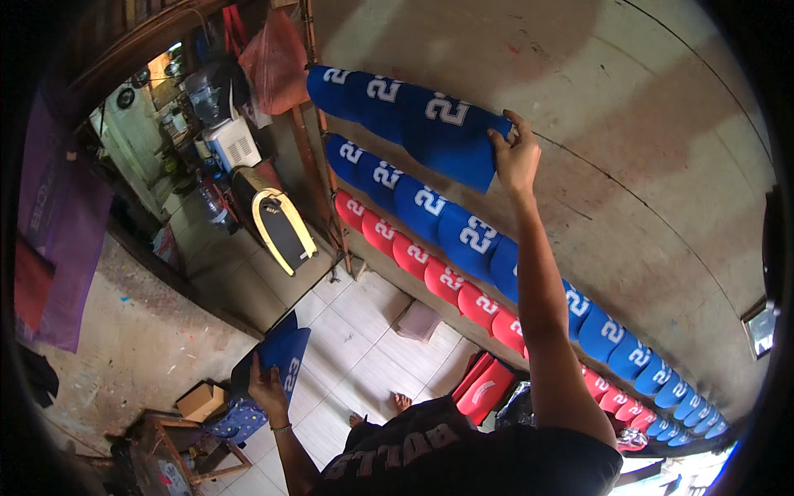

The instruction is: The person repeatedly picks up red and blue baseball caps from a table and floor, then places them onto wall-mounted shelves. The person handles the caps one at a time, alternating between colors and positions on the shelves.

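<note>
My right hand point(518, 155) is raised to the wall and pinches the upper right corner of a blue fabric panel point(447, 153) with white printed digits. This panel hangs at the end of the top row, overlapping other blue panels point(382, 103) to its left. Lower down at the left, my left hand point(267, 393) grips more blue panels point(285, 351), with white digits showing on one; how many it holds I cannot tell. Under the top row runs a longer row of blue panels point(467, 256), and beneath that a row of red panels point(447, 289), all printed with white digits.
A wire point(595, 165) stretches across the wall past my right hand. A yellow-edged black board point(281, 227) stands by the doorway near a water dispenser point(233, 142). On the tiles lie a folded cloth point(418, 321) and a red bag point(484, 388). A wooden stool point(186, 446) is lower left.
</note>
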